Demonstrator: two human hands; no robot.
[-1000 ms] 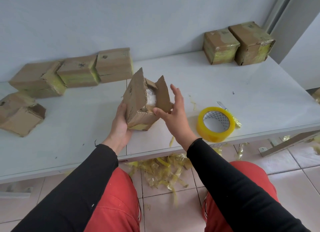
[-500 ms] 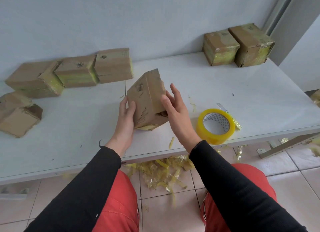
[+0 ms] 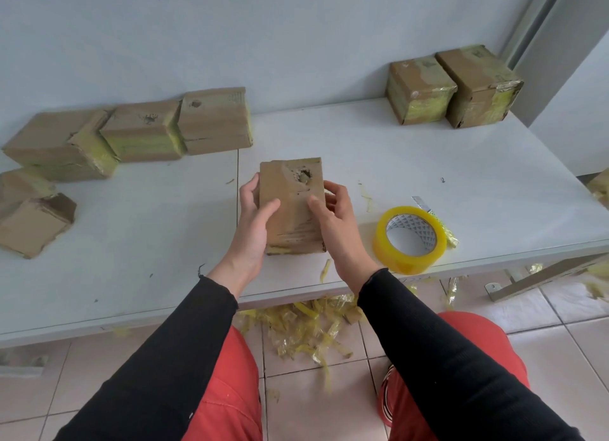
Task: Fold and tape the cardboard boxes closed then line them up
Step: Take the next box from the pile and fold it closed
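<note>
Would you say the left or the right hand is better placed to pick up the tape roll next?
Probably the right hand. The tape roll lies just beyond it on that side, with bare table between. The left hand grips the box on the far side and can keep it steady.

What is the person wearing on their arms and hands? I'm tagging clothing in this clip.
Both arms are covered by long, close-fitting black sleeves, the left sleeve and right sleeve, each ending at the wrist in a slightly frayed cuff. The left hand and right hand are bare: no gloves, rings or watch visible.
</note>
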